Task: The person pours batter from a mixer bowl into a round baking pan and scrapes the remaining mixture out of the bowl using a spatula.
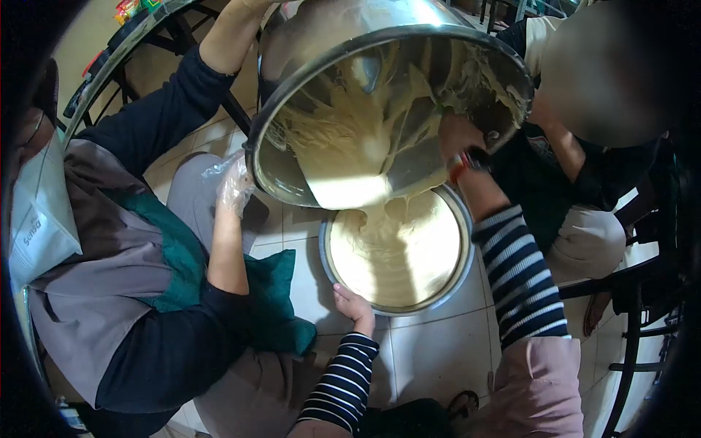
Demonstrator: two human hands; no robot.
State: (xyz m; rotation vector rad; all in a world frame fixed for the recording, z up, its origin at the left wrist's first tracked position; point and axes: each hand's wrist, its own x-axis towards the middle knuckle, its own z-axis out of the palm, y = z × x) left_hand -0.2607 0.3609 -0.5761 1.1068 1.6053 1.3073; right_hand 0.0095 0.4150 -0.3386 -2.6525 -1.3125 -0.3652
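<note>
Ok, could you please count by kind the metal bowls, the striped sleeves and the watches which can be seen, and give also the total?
Metal bowls: 2 (tilted bowl, lower bowl)
Striped sleeves: 2 (left sleeve, right sleeve)
Watches: 1 (watch on the right wrist)
Total: 5

Our left hand (354, 306) at the near-left rim of the lower bowl (468, 252), our right hand (460, 137) raised above its far-right side

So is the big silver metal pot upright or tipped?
Tipped: the pot leans, and pale batter pours over its rim into a round metal basin.
</note>
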